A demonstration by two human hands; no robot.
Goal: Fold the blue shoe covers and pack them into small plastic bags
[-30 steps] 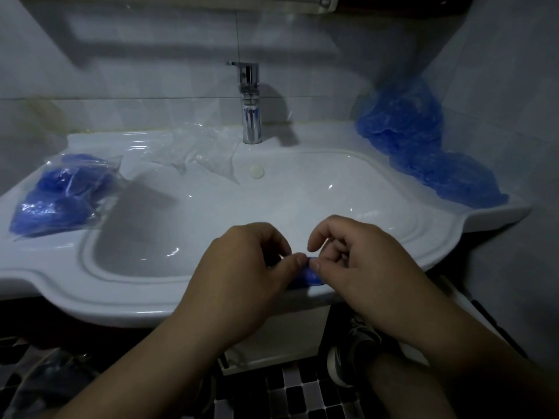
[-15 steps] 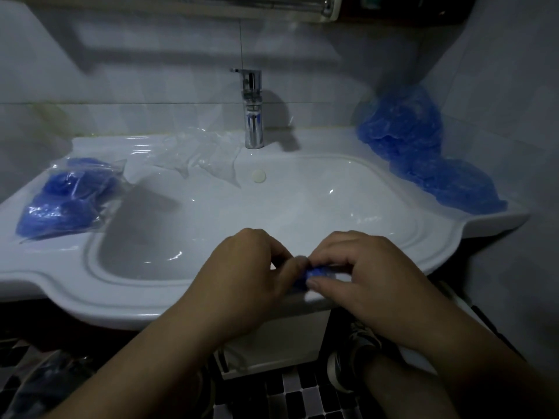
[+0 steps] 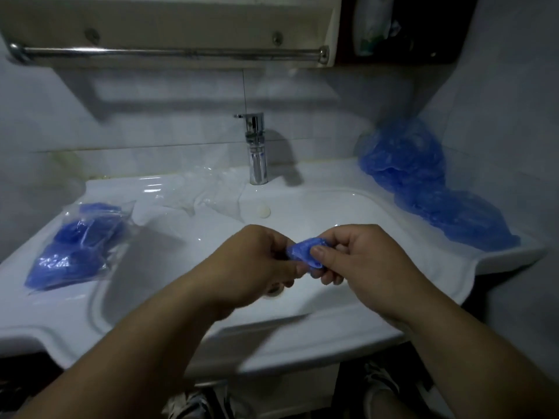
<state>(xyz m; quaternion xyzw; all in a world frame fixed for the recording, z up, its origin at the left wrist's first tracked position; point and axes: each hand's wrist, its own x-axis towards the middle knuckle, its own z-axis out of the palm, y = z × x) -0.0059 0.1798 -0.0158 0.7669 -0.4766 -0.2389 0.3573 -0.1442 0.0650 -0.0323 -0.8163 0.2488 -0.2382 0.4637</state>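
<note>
A small folded blue shoe cover (image 3: 304, 252) is held over the basin between both hands. My left hand (image 3: 257, 264) pinches its left end with curled fingers. My right hand (image 3: 360, 258) grips its right side, thumb on top. A heap of loose blue shoe covers (image 3: 423, 182) lies on the sink's right ledge against the wall. On the left ledge sits a clear plastic bag filled with folded blue covers (image 3: 75, 246). Several empty clear plastic bags (image 3: 205, 195) lie near the tap.
The white sink (image 3: 332, 337) fills the middle, with a chrome tap (image 3: 257, 149) at the back and a drain under my hands. A shelf with a metal towel rail (image 3: 169, 52) hangs above. Tiled walls close in behind and on the right.
Both hands have lifted from the sink's front edge to above the basin, and more of the blue cover now shows between them. The camera has tilted upward.
</note>
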